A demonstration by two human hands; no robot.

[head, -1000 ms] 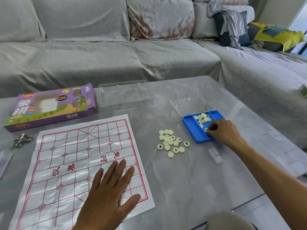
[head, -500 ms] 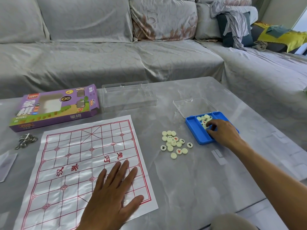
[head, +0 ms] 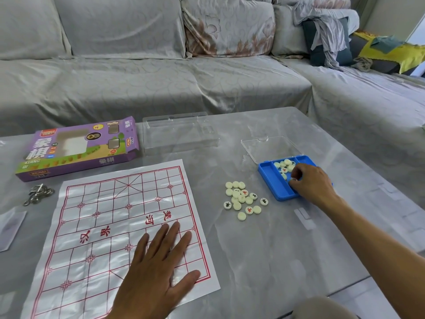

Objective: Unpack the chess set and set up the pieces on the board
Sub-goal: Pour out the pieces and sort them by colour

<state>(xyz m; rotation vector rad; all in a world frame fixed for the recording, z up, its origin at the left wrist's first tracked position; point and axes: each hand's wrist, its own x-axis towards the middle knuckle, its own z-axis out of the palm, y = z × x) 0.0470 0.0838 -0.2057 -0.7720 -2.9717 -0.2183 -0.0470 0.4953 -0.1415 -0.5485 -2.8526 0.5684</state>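
Observation:
A white paper xiangqi board (head: 96, 226) with red lines lies flat on the grey table. My left hand (head: 158, 270) presses its near right corner with spread, straight fingers. To the right of the board sits a loose pile of cream round pieces (head: 243, 200). Further right stands a blue tray (head: 268, 178) with several more pieces (head: 285, 164) in it and a clear lid hinged behind. My right hand (head: 310, 183) reaches into the tray, its curled fingertips pinching a piece.
A purple cardboard game box (head: 78, 148) lies at the back left, with a clear plastic case (head: 179, 132) beside it. A metal ring puzzle (head: 38, 194) and a clear bag (head: 10, 226) lie at the left edge. A grey covered sofa runs behind the table.
My right hand has shifted within the blue tray, from its near end toward the pieces in the middle. My left hand stays on the board.

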